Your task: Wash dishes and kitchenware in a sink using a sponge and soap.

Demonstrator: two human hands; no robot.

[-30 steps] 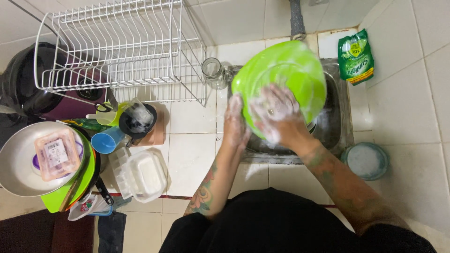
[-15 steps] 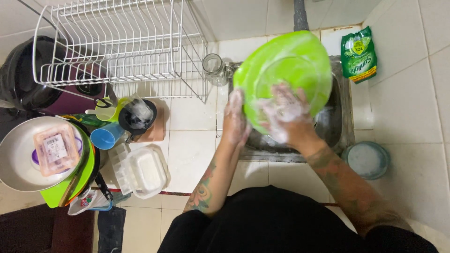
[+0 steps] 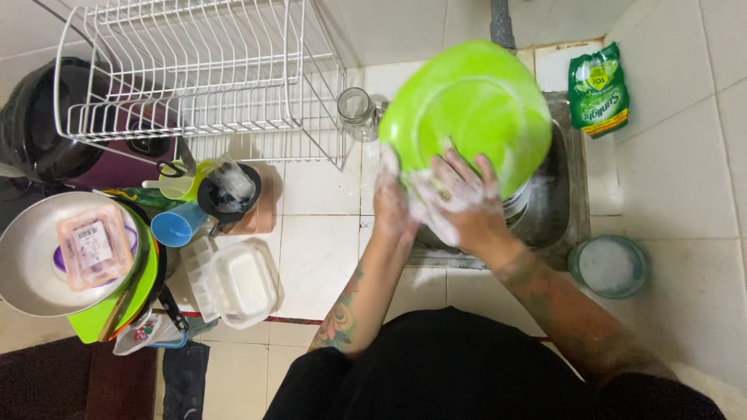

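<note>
- Green plate [image 3: 475, 101]: tilted over the sink [image 3: 556, 194], at the counter's far edge
- Left hand [image 3: 391, 204]: grasping plate's lower left rim
- Right hand [image 3: 459, 194]: soapy, fingers spread flat on plate
- Wire rack [image 3: 202, 78]: far left corner

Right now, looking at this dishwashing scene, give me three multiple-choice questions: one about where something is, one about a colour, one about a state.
1. Where is the wire dish rack?
A. left of the sink
B. right of the sink
C. inside the sink

2. What colour is the plate being held?
A. red
B. bright green
C. white

3. What state is the right hand in?
A. dry and bare
B. gloved
C. covered in soap foam

Answers:
1. A, the rack stands on the tiled counter left of the sink.
2. B, the plate held over the sink is bright green.
3. C, white suds coat the right hand's fingers on the plate; the left hand grips its edge.
</note>
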